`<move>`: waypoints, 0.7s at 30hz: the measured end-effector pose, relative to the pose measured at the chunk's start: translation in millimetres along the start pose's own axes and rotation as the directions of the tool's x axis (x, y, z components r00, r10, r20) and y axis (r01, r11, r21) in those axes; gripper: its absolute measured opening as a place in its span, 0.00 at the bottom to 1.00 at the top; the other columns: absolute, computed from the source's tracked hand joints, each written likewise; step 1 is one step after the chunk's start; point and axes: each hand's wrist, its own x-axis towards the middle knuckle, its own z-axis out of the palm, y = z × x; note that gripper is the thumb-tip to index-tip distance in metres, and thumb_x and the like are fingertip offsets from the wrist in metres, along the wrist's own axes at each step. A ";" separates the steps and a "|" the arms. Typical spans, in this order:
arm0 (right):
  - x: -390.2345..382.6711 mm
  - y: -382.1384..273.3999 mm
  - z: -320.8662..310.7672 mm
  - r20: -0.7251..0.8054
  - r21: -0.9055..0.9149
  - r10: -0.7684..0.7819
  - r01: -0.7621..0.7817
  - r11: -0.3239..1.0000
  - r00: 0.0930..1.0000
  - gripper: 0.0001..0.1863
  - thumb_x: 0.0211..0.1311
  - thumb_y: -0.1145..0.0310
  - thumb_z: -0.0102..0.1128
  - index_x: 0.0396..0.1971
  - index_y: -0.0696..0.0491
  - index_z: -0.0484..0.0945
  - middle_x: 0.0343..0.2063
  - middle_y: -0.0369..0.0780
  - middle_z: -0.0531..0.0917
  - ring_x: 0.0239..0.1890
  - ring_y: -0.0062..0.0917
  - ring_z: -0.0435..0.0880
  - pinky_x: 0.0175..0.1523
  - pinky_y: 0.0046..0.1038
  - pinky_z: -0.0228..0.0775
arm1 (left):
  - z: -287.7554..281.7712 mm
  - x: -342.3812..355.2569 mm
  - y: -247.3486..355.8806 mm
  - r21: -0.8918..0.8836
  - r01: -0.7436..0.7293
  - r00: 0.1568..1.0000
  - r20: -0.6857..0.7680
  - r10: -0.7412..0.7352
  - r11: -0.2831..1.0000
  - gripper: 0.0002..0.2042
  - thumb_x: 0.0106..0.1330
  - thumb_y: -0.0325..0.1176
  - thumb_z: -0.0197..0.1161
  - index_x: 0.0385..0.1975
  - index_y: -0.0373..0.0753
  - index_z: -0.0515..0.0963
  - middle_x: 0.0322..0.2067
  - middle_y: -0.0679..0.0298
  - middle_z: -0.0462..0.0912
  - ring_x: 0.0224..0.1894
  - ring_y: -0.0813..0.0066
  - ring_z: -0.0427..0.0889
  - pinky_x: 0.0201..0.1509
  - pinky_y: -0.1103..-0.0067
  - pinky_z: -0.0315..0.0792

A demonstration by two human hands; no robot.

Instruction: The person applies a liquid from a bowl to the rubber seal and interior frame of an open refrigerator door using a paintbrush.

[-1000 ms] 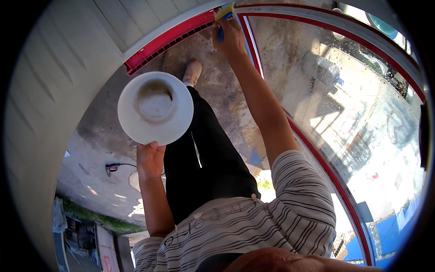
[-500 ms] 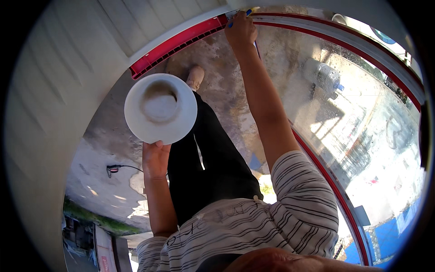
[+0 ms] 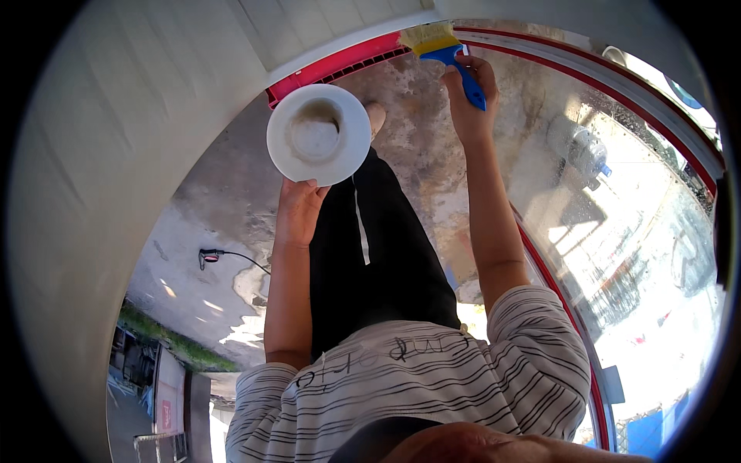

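My left hand point(image 3: 300, 210) grips the near rim of a white bowl point(image 3: 285, 150), with a brownish stain around the inside of its base. Up at the far side, my right hand point(image 3: 472, 100) holds a paintbrush point(image 3: 464, 77) by its blue handle. The brush has a yellow band and pale, wide bristles, which point left and away from me. Its bristles overlap the right end of a red slotted strip point(image 3: 347, 62) along the bottom of the pale wall; whether they touch it I cannot tell.
A pale ribbed wall point(image 3: 131, 116) curves along the left. On the right runs a red-framed glass pane point(image 3: 602, 208), with a clear water jug point(image 3: 583, 150) behind it. A black cable with a handle-like end point(image 3: 210, 257) lies on the stained concrete floor point(image 3: 224, 185).
My right hand has drawn back toward me and turned, bringing the whole brush into sight. The bowl and my left hand appear farther up and to the right as the view shifted.
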 end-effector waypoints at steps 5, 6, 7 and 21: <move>-90.7 -93.9 -34.0 0.340 0.269 0.061 -0.159 0.950 0.939 0.12 0.57 0.75 0.61 0.41 0.56 0.74 0.29 0.35 0.80 0.28 0.16 0.78 0.36 0.18 0.70 | 17.7 -12.5 10.0 0.104 -0.017 1.000 0.022 0.015 0.994 0.33 0.56 0.26 0.55 0.64 0.39 0.54 0.58 0.60 0.66 0.62 0.67 0.67 0.69 0.65 0.56; -104.1 -100.0 -31.7 0.386 0.285 0.054 -0.175 0.942 0.921 0.12 0.57 0.75 0.61 0.42 0.56 0.74 0.30 0.36 0.81 0.29 0.16 0.78 0.36 0.19 0.70 | 21.9 -17.3 13.0 0.133 -0.022 0.999 0.045 0.016 0.991 0.33 0.56 0.27 0.55 0.64 0.39 0.54 0.58 0.60 0.66 0.62 0.67 0.67 0.69 0.65 0.56; -113.9 -110.0 -27.8 0.388 0.224 0.034 -0.129 0.966 0.921 0.14 0.58 0.75 0.60 0.44 0.55 0.74 0.32 0.36 0.81 0.30 0.17 0.79 0.37 0.19 0.70 | 27.4 -23.0 16.4 0.141 -0.021 0.997 0.075 0.011 0.990 0.32 0.57 0.28 0.56 0.64 0.39 0.55 0.58 0.59 0.66 0.62 0.66 0.67 0.69 0.65 0.57; -189.1 -145.4 -106.1 0.477 0.671 0.206 -0.505 0.543 0.855 0.33 0.64 0.62 0.57 0.65 0.51 0.55 0.55 0.43 0.73 0.54 0.30 0.75 0.57 0.34 0.68 | 95.6 -93.0 64.5 0.293 0.060 0.865 0.462 -0.196 0.954 0.24 0.61 0.34 0.59 0.56 0.36 0.65 0.54 0.57 0.73 0.56 0.60 0.74 0.65 0.62 0.63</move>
